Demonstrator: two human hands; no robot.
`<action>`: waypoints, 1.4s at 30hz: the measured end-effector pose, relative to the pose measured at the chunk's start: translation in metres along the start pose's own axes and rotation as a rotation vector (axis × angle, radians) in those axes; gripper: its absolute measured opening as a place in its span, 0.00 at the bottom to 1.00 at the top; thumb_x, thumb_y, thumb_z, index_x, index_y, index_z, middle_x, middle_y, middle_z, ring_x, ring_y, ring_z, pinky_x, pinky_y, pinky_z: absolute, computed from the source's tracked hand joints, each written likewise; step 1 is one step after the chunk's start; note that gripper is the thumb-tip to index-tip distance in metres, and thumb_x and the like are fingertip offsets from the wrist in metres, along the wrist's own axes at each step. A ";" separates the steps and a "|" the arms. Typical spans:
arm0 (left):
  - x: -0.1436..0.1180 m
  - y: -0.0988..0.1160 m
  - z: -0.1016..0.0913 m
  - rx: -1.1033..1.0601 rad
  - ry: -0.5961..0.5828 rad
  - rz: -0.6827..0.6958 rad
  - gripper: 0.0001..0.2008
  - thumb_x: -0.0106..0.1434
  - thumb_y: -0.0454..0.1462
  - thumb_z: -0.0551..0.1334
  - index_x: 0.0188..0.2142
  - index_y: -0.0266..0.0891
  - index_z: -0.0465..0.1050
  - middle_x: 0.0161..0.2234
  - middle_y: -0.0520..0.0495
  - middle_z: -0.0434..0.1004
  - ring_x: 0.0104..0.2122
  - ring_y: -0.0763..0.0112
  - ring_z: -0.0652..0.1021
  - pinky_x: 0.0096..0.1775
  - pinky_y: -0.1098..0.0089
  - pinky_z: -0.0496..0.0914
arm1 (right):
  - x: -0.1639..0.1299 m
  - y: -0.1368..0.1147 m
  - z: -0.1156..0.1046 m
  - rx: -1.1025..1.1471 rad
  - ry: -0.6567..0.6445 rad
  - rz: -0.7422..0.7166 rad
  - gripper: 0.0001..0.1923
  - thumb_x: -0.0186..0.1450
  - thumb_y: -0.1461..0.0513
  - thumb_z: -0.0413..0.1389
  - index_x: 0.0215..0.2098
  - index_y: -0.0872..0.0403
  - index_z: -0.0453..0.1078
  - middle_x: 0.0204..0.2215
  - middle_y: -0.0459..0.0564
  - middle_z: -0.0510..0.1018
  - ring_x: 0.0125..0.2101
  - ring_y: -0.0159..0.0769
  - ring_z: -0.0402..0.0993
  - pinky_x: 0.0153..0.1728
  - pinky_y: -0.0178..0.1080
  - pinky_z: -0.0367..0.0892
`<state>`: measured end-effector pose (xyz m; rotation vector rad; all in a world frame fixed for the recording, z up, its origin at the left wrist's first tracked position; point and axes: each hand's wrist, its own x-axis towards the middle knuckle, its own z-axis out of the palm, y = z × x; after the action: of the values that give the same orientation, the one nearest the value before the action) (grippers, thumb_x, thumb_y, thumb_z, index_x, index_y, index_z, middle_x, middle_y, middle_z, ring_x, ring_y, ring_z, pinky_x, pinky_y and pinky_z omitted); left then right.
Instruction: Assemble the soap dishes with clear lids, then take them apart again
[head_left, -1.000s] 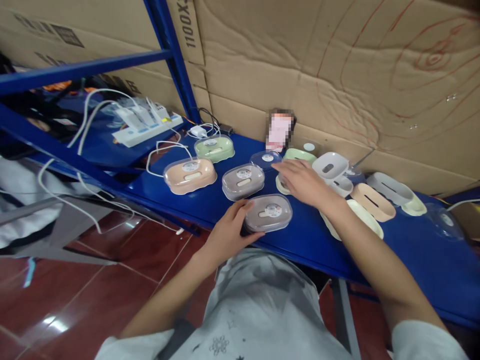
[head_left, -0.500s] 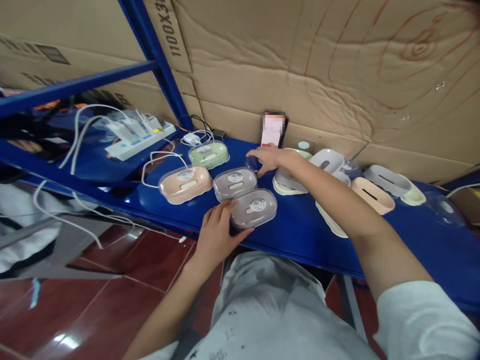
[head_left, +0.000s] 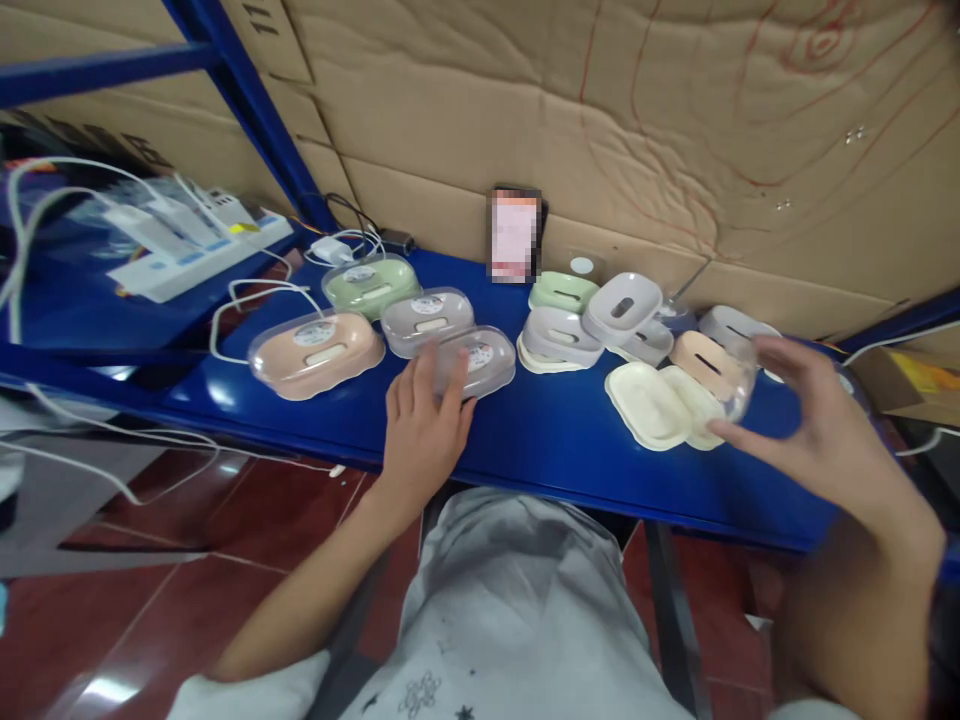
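My left hand (head_left: 421, 432) rests with its fingers on a grey soap box with a clear lid (head_left: 480, 358) near the front of the blue shelf (head_left: 555, 445). Out to the right, above the shelf, my right hand (head_left: 821, 432) grips a clear plastic lid (head_left: 737, 385) between thumb and fingers. Just left of that lid lies an open cream tray (head_left: 646, 402). Three more lidded boxes stand to the left: peach (head_left: 315, 352), grey (head_left: 426, 318) and green (head_left: 370, 283).
Loose trays in green (head_left: 562, 291), grey (head_left: 559, 337), white (head_left: 621, 305) and peach (head_left: 699, 360) are heaped mid-shelf. A phone (head_left: 514, 234) leans on the cardboard wall. A power strip (head_left: 196, 252) with white cables lies at left. Red floor below.
My right hand has pulled back from the far middle of the shelf to the right, now carrying a clear lid. My left hand has slid onto the near grey box. The view shifted right.
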<state>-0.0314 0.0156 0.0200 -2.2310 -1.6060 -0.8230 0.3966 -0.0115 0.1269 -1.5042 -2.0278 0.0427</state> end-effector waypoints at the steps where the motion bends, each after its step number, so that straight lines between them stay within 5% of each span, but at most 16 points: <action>1: 0.005 0.008 0.001 -0.018 -0.020 0.079 0.25 0.77 0.38 0.60 0.71 0.36 0.68 0.72 0.24 0.65 0.68 0.34 0.71 0.63 0.41 0.68 | -0.025 0.015 -0.004 -0.090 0.046 0.075 0.51 0.60 0.28 0.61 0.75 0.32 0.57 0.67 0.54 0.72 0.64 0.64 0.72 0.66 0.72 0.66; 5: 0.033 0.046 0.010 -0.067 -0.207 0.304 0.22 0.78 0.35 0.55 0.67 0.34 0.73 0.65 0.30 0.76 0.64 0.45 0.76 0.66 0.44 0.66 | -0.088 0.065 0.008 -0.335 0.074 0.247 0.52 0.61 0.24 0.53 0.75 0.35 0.60 0.64 0.64 0.75 0.63 0.75 0.71 0.58 0.80 0.69; 11: 0.068 0.079 0.034 0.025 -0.347 0.265 0.24 0.78 0.37 0.58 0.68 0.27 0.68 0.63 0.26 0.75 0.64 0.39 0.74 0.67 0.33 0.60 | -0.092 0.076 0.045 -0.274 0.054 0.186 0.36 0.75 0.41 0.54 0.76 0.45 0.61 0.71 0.63 0.69 0.71 0.68 0.64 0.68 0.72 0.63; 15: 0.054 0.076 0.029 -0.040 -0.344 0.361 0.13 0.76 0.33 0.59 0.56 0.33 0.77 0.51 0.36 0.82 0.54 0.48 0.80 0.67 0.37 0.64 | -0.067 0.028 0.068 -0.212 0.128 0.020 0.31 0.77 0.50 0.55 0.76 0.47 0.61 0.71 0.61 0.70 0.72 0.60 0.65 0.70 0.68 0.61; 19: 0.021 0.064 0.010 -0.229 -0.282 0.460 0.08 0.76 0.33 0.60 0.49 0.36 0.77 0.46 0.40 0.81 0.49 0.56 0.81 0.59 0.52 0.75 | -0.037 -0.034 0.100 -0.128 -0.038 -0.180 0.31 0.78 0.53 0.56 0.76 0.47 0.60 0.71 0.59 0.71 0.72 0.54 0.65 0.72 0.62 0.61; 22: -0.001 0.050 -0.001 -0.336 -0.183 0.448 0.06 0.76 0.33 0.61 0.49 0.39 0.76 0.51 0.39 0.79 0.53 0.55 0.80 0.62 0.50 0.75 | -0.020 -0.059 0.119 -0.055 -0.118 -0.247 0.27 0.79 0.57 0.54 0.74 0.47 0.62 0.68 0.57 0.75 0.69 0.52 0.70 0.71 0.61 0.63; 26: -0.014 0.032 -0.002 -0.346 -0.075 0.329 0.18 0.74 0.35 0.66 0.61 0.39 0.73 0.66 0.29 0.69 0.66 0.45 0.74 0.62 0.44 0.75 | -0.013 -0.066 0.122 0.152 -0.160 -0.307 0.21 0.79 0.66 0.49 0.67 0.47 0.71 0.59 0.54 0.83 0.61 0.45 0.78 0.65 0.56 0.72; 29: -0.014 0.024 0.002 -0.386 -0.098 0.351 0.23 0.74 0.35 0.66 0.66 0.40 0.70 0.72 0.29 0.63 0.72 0.44 0.68 0.65 0.44 0.74 | -0.019 -0.070 0.121 0.243 -0.229 -0.355 0.23 0.78 0.69 0.47 0.66 0.46 0.71 0.59 0.53 0.82 0.61 0.43 0.78 0.67 0.57 0.71; 35: -0.015 0.019 0.010 -0.537 -0.155 0.405 0.18 0.75 0.35 0.66 0.62 0.39 0.75 0.64 0.38 0.78 0.70 0.52 0.72 0.68 0.48 0.74 | -0.027 -0.079 0.122 0.157 -0.271 -0.388 0.20 0.78 0.64 0.52 0.66 0.46 0.72 0.58 0.53 0.83 0.62 0.46 0.79 0.68 0.60 0.71; 38: -0.016 0.019 0.010 -0.574 -0.144 0.388 0.17 0.74 0.35 0.67 0.60 0.39 0.76 0.62 0.38 0.79 0.70 0.52 0.73 0.68 0.48 0.74 | -0.002 -0.067 0.114 0.075 -0.231 -0.390 0.19 0.79 0.62 0.50 0.64 0.46 0.74 0.59 0.53 0.83 0.63 0.47 0.77 0.67 0.59 0.70; 42: -0.015 0.019 0.007 -0.622 -0.147 0.368 0.13 0.73 0.35 0.68 0.56 0.39 0.78 0.61 0.38 0.80 0.69 0.53 0.73 0.67 0.50 0.75 | 0.059 -0.033 0.104 -0.264 -0.100 -0.213 0.24 0.79 0.57 0.51 0.70 0.53 0.68 0.70 0.61 0.72 0.71 0.56 0.65 0.70 0.64 0.59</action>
<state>-0.0153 0.0014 0.0073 -2.9479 -1.0110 -1.1862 0.3084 0.0621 0.0806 -1.4537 -2.3375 -0.2490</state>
